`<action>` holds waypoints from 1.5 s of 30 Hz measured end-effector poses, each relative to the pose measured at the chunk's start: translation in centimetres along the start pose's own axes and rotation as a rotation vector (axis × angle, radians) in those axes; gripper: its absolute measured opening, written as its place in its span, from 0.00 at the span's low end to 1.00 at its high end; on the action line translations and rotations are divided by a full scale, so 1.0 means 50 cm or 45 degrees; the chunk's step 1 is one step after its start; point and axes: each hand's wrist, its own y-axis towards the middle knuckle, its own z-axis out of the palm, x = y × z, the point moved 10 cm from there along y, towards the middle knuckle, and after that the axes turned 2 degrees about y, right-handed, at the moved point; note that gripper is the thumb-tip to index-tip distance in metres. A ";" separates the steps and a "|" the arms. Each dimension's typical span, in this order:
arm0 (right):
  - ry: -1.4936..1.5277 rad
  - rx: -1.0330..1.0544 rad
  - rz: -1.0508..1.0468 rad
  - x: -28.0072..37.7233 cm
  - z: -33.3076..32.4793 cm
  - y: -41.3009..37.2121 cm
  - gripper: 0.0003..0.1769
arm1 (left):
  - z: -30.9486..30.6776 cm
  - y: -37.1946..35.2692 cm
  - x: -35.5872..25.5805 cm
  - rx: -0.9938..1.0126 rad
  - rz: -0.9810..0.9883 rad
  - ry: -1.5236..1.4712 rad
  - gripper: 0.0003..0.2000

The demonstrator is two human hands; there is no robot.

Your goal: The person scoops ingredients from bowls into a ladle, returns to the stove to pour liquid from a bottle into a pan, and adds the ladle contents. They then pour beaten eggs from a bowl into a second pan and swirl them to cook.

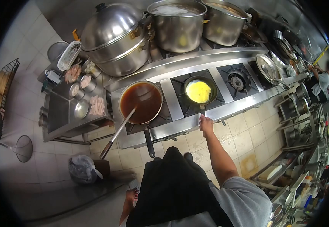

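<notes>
My right hand point(206, 125) is closed round the handle of a small frying pan point(213, 89) that sits on a stove burner. Bright yellow egg point(198, 91) lies spread in the pan, looking partly liquid. Low at my left side, my left hand point(131, 195) is closed, with a bit of something reddish at its fingers that I cannot make out. Left of the frying pan, a wide pan of brown sauce point(141, 99) rests on the stove. A ladle point(113, 139) leans in that sauce, its handle hanging over the front edge.
Behind the burners stand a lidded steamer pot point(113, 60) and two tall stockpots point(177, 32). A bare burner point(236, 81) is to the right. Raw meat strips point(96, 105) and metal bowls occupy the left counter. Far right, another person point(324, 81) stands near crowded shelves.
</notes>
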 end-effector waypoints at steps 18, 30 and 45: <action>0.084 0.027 0.025 -0.030 0.012 0.008 0.17 | -0.005 0.027 0.055 -0.013 0.076 0.153 0.14; 0.303 0.111 -0.054 -0.060 0.040 0.019 0.16 | -0.028 0.002 0.029 -0.033 0.078 0.184 0.13; 0.169 0.067 -0.118 -0.058 0.042 0.041 0.20 | -0.016 0.035 0.081 -0.081 -0.177 -0.235 0.11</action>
